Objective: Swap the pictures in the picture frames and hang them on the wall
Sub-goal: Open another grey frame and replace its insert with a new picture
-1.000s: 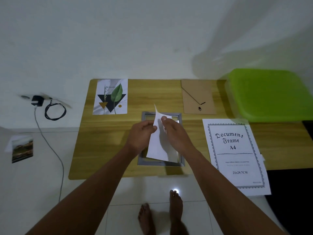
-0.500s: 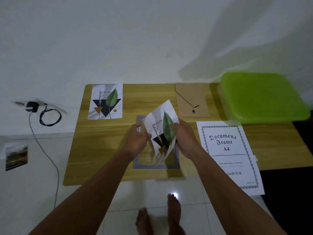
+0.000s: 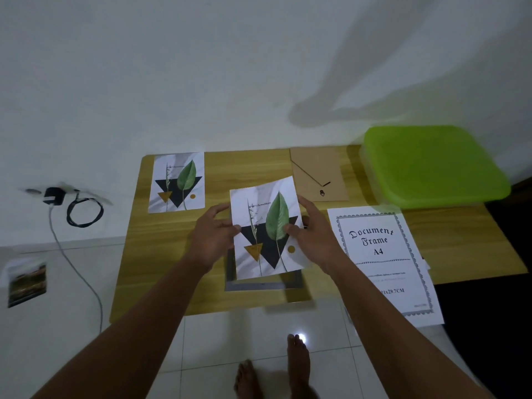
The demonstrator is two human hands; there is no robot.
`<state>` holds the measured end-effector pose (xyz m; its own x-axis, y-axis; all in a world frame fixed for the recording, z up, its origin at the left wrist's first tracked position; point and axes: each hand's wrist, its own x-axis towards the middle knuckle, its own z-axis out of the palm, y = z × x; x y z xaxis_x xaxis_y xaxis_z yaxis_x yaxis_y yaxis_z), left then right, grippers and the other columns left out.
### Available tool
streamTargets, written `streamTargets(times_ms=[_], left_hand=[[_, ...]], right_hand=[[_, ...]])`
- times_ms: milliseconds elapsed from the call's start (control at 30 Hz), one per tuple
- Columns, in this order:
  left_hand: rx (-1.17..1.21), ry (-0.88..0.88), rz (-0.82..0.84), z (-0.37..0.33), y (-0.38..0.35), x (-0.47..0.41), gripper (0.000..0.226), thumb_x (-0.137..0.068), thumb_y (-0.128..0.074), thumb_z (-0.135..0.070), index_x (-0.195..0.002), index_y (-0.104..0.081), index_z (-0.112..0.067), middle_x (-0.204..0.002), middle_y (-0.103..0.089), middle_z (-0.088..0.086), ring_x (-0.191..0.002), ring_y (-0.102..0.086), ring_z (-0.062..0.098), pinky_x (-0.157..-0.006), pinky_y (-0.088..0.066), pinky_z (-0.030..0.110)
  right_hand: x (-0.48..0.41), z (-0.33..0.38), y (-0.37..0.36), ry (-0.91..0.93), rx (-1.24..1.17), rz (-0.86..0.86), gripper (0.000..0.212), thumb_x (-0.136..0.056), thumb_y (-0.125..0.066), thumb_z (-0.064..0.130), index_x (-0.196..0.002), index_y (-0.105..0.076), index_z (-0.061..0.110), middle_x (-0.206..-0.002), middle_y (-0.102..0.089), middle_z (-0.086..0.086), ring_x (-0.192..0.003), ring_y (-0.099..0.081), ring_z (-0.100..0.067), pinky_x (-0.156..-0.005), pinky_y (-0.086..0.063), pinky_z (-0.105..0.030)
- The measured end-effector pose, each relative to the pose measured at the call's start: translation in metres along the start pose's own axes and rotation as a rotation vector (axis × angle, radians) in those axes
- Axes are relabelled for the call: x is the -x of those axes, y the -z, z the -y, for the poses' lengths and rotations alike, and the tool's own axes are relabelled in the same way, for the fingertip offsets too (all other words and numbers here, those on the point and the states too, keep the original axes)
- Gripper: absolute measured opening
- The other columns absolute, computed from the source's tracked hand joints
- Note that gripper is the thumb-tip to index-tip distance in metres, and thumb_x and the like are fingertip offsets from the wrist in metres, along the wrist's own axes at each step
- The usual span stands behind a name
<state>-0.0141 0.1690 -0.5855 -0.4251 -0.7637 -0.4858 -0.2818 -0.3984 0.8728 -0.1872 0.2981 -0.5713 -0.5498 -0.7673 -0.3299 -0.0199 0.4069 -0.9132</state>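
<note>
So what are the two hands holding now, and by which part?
Both hold the leaf print over the grey frame. The left hand pinches its left edge and the right hand its right edge, both about halfway up.

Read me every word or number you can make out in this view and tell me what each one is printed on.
"Document Frame A4": on the white certificate sheet.
"…x29.7CM": same sheet, lower down, with its first characters hidden by the right forearm.
"(15cmx20cm)": on the leaf print held in both hands; the characters before it are unclear.
The small lines on the certificate and the caption on the second leaf print are too blurred to read.
</note>
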Motion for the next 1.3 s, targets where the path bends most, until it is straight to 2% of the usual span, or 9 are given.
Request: streamTargets(times_ms=[100, 167, 267, 367, 633, 767, 933, 1000, 1300], left_hand=[[-0.069, -0.078, 0.007, -0.004, -0.014, 0.008, 0.045, -0.084, -0.068, 0.005, -0.12, -0.059, -0.02, -0.09, -0.074, 0.006, -0.071, -0.072, 0.009, -0.056, -0.055, 0.026], [-0.132, -0.126, 0.025, -0.006, -0.032, 0.011, 0.044, -0.084, -0.068, 0.004, -0.119, -0.06, -0.02, -0.088, -0.072, 0.002, -0.067, -0.07, 0.004, -0.051, -0.051, 0.02], [-0.215, -0.138, 0.048, -0.002, -0.065, 0.011, 0.055, -0.079, -0.073, 0.002, -0.129, -0.06, -0.019, -0.092, -0.074, 0.005, -0.082, -0.073, 0.017, -0.067, -0.06, 0.034], [-0.249, -0.116, 0.089, 0.008, -0.104, 0.012, 0.062, -0.072, -0.076, 0.0, -0.128, -0.061, -0.023, -0.088, -0.074, 0.002, -0.086, -0.073, 0.024, -0.078, -0.06, 0.049], [-0.33, -0.071, 0.163, 0.042, -0.217, 0.009, 0.073, -0.066, -0.078, -0.006, -0.134, -0.057, -0.023, -0.08, -0.07, -0.006, -0.087, -0.071, 0.023, -0.079, -0.059, 0.049], [-0.46, -0.097, 0.114, 0.062, -0.251, -0.001, 0.073, -0.072, -0.08, -0.005, -0.138, -0.054, -0.017, -0.094, -0.069, 0.001, -0.087, -0.069, 0.026, -0.08, -0.058, 0.043], [-1.136, -0.407, 0.0, 0.081, -0.258, 0.002, 0.072, -0.082, -0.069, -0.047, -0.145, -0.042, -0.027, -0.138, -0.047, 0.005, -0.127, -0.043, 0.026, -0.098, -0.044, 0.041], [-1.267, -0.493, 0.062, 0.086, -0.258, 0.002, 0.064, -0.089, -0.059, -0.05, -0.147, -0.038, -0.031, -0.153, -0.035, 0.005, -0.139, -0.032, 0.026, -0.107, -0.034, 0.044], [-1.354, -0.503, 0.116, 0.084, -0.259, -0.001, 0.057, -0.095, -0.049, -0.049, -0.148, -0.035, -0.034, -0.157, -0.03, 0.003, -0.143, -0.025, 0.025, -0.11, -0.027, 0.045]], right_hand=[[0.006, -0.011, 0.006, 0.008, -0.017, -0.113, 0.064, -0.091, -0.061, 0.001, -0.143, -0.041, 0.033, -0.113, -0.06, 0.003, -0.092, -0.065, -0.01, -0.056, -0.056, -0.024], [0.012, -0.022, 0.018, -0.002, 0.038, -0.168, 0.07, -0.091, -0.063, 0.008, -0.147, -0.034, 0.039, -0.127, -0.057, -0.006, -0.103, -0.066, -0.022, -0.069, -0.061, -0.042], [0.017, -0.043, 0.049, -0.029, 0.165, -0.22, 0.068, -0.087, -0.063, 0.024, -0.146, -0.034, 0.04, -0.139, -0.053, -0.002, -0.12, -0.058, -0.027, -0.087, -0.056, -0.053], [0.021, -0.065, 0.086, -0.055, 0.224, -0.243, 0.069, -0.081, -0.06, 0.032, -0.145, -0.034, 0.038, -0.137, -0.056, -0.002, -0.12, -0.058, -0.028, -0.088, -0.055, -0.055], [0.016, -0.122, 0.18, -0.13, 0.374, -0.275, 0.063, -0.092, -0.064, 0.013, -0.15, -0.039, 0.02, -0.14, -0.053, -0.011, -0.122, -0.056, -0.034, -0.095, -0.051, -0.054], [0.006, -0.141, 0.205, -0.14, 0.558, -0.223, 0.063, -0.095, -0.06, 0.014, -0.152, -0.033, 0.01, -0.137, -0.047, -0.015, -0.124, -0.051, -0.035, -0.101, -0.045, -0.044], [0.006, -0.156, 0.219, -0.058, 0.918, -0.119, 0.068, -0.097, -0.053, 0.026, -0.154, -0.02, 0.013, -0.155, -0.031, -0.012, -0.137, -0.03, -0.035, -0.105, -0.036, -0.049], [0.009, -0.161, 0.22, 0.012, 1.038, -0.09, 0.058, -0.098, -0.05, 0.03, -0.151, -0.029, 0.017, -0.153, -0.033, -0.011, -0.139, -0.03, -0.032, -0.106, -0.036, -0.049], [0.01, -0.155, 0.222, 0.04, 1.097, -0.05, 0.048, -0.098, -0.048, 0.027, -0.145, -0.037, 0.018, -0.153, -0.031, -0.011, -0.14, -0.029, -0.031, -0.106, -0.034, -0.049]])
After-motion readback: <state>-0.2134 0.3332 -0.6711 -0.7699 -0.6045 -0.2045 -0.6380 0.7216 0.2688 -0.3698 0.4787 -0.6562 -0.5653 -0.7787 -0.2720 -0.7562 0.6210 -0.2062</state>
